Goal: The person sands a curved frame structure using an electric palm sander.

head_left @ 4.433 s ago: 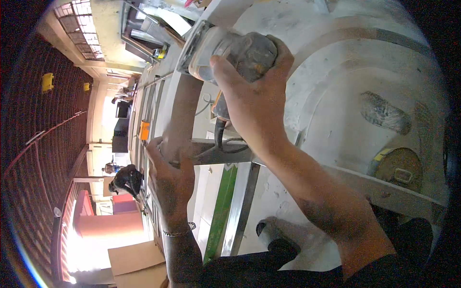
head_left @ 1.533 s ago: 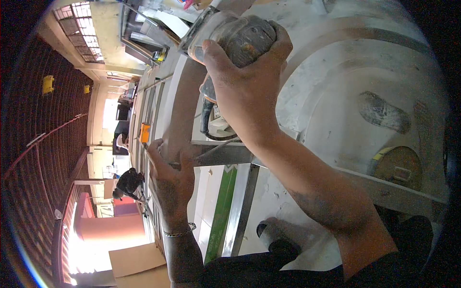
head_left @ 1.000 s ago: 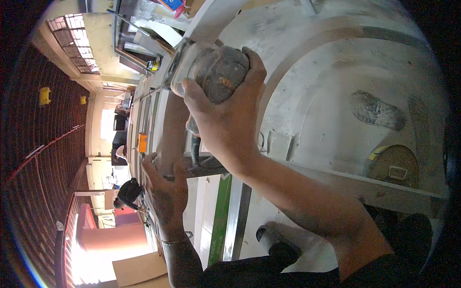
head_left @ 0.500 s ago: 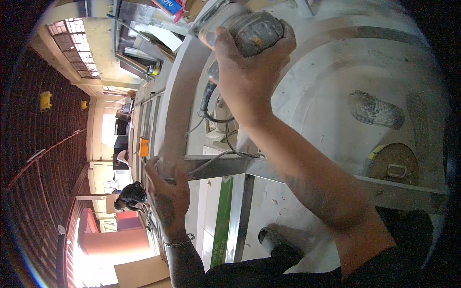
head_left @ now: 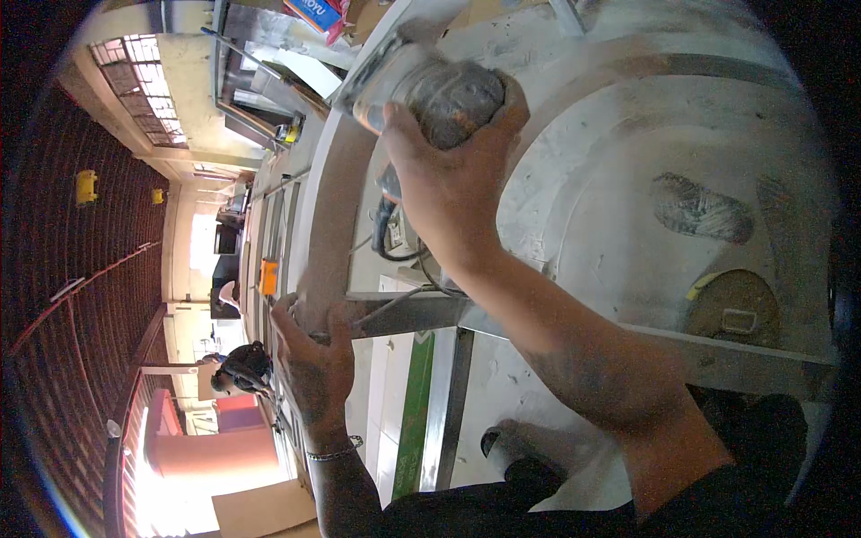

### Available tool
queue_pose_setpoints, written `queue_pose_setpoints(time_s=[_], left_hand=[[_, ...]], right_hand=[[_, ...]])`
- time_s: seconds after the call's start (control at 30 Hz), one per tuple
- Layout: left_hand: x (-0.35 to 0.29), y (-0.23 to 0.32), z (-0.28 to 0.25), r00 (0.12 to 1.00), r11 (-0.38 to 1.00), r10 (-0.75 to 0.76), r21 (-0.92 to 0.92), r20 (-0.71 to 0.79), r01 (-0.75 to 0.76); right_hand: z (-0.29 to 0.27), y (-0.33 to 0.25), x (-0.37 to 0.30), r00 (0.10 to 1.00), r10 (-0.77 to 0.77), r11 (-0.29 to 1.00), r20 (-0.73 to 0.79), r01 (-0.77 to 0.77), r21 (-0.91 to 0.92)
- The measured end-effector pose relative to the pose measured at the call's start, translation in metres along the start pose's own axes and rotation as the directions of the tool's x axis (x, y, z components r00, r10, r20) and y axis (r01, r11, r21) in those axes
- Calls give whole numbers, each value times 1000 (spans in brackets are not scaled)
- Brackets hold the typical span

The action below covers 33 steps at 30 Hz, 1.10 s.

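My right hand (head_left: 448, 197) is wrapped round the dusty dark head of a power sander (head_left: 459, 106), which has orange parts. The sander rests against the far stretch of a long curved panel (head_left: 330, 202) with a white edge and a brownish-grey face; its working side is hidden and blurred. From the sander's handle a dark cable (head_left: 384, 235) hangs down past the panel. My left hand (head_left: 316, 372), a bracelet at its wrist, grips the near end of the same panel, with thumb and fingers on either side.
Below the panel runs a metal frame (head_left: 408, 316). A green-and-white carton strip (head_left: 414, 408) lies under it, near a dark shoe (head_left: 520, 455). A round brown piece (head_left: 737, 309) lies to the right on the dusty surface. Another person (head_left: 244, 368) bends over further left.
My right hand and the sander have come nearer to me along the curved panel, and slightly left. The left hand keeps its place on the panel's end.
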State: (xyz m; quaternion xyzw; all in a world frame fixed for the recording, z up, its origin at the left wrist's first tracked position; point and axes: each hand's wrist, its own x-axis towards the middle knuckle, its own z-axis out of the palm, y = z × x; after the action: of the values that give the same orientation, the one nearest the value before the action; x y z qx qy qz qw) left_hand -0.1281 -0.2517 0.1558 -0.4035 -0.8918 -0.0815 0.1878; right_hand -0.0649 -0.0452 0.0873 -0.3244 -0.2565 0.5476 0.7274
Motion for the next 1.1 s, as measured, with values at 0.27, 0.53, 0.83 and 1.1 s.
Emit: queue_pose_setpoints(time_s=[0.27, 0.53, 0.83, 1.1], left_hand=[[1, 0, -1, 1000, 999, 15, 29, -22, -14], [-1, -2, -2, 998, 998, 57, 37, -23, -56], [-1, -3, -1, 1000, 999, 8, 49, 11, -9], [-1, -2, -3, 999, 1000, -16, 21, 52, 15]], right_hand=[[-17, -6, -32, 972, -23, 995, 233, 44, -86], [-8, -14, -11, 981, -58, 970, 187, 100, -222], [-5, -9, -17, 964, -185, 949, 189, 225, -220], [-1, -20, 0, 986, -64, 965, 153, 101, -243]])
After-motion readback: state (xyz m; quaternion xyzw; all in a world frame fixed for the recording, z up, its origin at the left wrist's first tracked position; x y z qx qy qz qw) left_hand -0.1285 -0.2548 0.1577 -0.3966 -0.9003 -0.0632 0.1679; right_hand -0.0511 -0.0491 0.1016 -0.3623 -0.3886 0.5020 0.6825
